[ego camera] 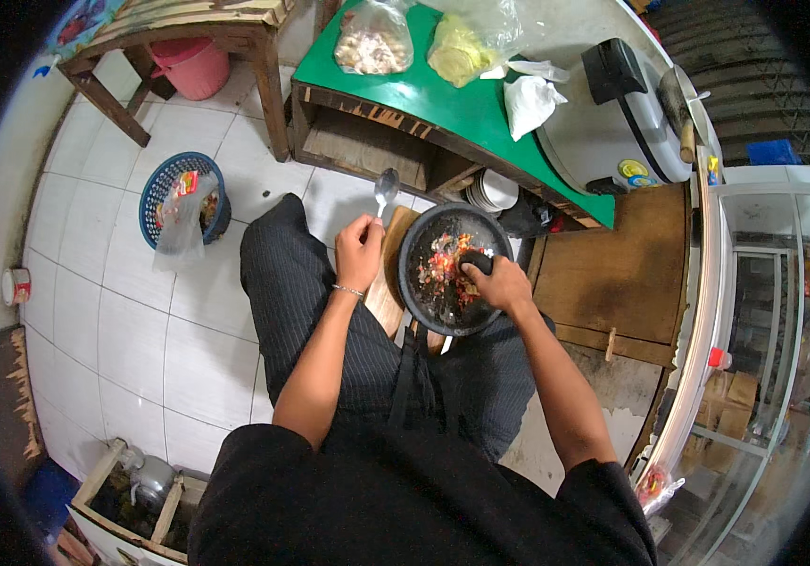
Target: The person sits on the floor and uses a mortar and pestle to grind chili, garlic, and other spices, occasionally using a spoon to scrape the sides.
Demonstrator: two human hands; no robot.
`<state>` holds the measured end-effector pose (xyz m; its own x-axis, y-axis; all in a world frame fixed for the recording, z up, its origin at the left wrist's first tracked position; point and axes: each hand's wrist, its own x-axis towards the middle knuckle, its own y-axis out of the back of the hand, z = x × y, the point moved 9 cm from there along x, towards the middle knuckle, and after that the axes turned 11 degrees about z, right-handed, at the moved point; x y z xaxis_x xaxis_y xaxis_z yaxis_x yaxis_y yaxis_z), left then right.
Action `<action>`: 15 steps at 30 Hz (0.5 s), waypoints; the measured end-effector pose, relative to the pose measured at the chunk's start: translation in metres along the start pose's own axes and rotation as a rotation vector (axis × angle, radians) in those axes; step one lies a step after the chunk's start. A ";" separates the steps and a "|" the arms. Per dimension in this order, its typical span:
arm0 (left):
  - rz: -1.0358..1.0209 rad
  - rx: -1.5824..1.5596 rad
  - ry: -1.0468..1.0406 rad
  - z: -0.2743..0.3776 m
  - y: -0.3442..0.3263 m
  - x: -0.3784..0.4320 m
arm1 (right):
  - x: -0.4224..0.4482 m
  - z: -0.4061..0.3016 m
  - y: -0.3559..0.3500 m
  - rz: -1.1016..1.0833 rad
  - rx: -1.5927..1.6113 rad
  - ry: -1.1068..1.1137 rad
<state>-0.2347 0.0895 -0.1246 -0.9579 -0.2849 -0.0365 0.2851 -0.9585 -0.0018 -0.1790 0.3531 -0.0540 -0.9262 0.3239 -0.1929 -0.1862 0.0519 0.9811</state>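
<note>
A round dark stone mortar (pixel 440 315) stands between my knees, beside a wooden board (pixel 385 301). Crushed red, orange and pale food (pixel 442 267) lies spread over its bowl. My right hand (pixel 500 281) grips a dark stone pestle (pixel 477 260), whose end is down in the food at the right part of the bowl. To the left of the mortar, my left hand (pixel 360 255) holds a metal spoon (pixel 386 185) by its handle, bowl end pointing away from me. That spoon is clear of the mortar.
A green-topped counter (pixel 391 95) with filled plastic bags (pixel 374 42) and a large rice cooker (pixel 610 120) is ahead. Stacked plates (pixel 493 191) sit under it. A blue basket (pixel 154 184) stands on the floor at left; a wooden panel (pixel 606 269) and glass case (pixel 766 339) are at right.
</note>
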 end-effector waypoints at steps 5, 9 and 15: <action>0.038 -0.002 0.009 -0.001 0.007 -0.001 | -0.005 -0.033 0.011 0.021 0.036 0.089; 0.030 -0.017 0.016 0.002 0.006 -0.004 | 0.004 -0.041 0.003 -0.100 -0.034 0.100; 0.010 0.019 0.020 0.019 0.006 -0.002 | 0.007 -0.033 -0.012 -0.179 0.645 0.064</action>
<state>-0.2318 0.0839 -0.1056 -0.9539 -0.2947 -0.0562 0.2942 -0.9556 0.0177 -0.1938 0.3234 -0.0677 -0.9207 0.2021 -0.3339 -0.1240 0.6598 0.7412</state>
